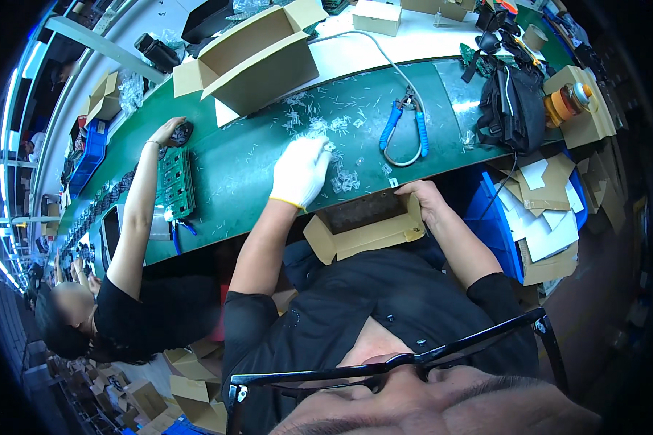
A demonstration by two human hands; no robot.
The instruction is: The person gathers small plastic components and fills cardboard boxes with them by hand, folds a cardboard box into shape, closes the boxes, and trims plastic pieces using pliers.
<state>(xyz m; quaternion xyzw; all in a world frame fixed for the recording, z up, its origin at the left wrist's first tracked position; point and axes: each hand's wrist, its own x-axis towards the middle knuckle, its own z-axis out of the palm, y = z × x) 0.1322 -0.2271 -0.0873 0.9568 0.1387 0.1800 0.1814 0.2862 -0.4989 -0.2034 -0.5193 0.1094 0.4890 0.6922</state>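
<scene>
My left hand [300,170], in a white knitted glove, rests on the green tabletop among many small clear plastic pieces [347,181]. Its fingers are curled together at the pieces; what is under them is hidden. My bare right hand [422,199] grips the right end of a shallow open cardboard box [370,239]. That box sits tilted against the table's front edge, over my lap, and its inside looks dark. More clear pieces [319,125] and thin slivers lie scattered beyond my gloved hand.
Blue-handled pliers [392,125] and a looped grey cable lie right of the pieces. A large open carton [261,65] stands behind. At right are a black bag [511,109], a bottle [567,103] and a blue bin [497,225]. A co-worker's arm [139,196] reaches past green circuit boards [175,185].
</scene>
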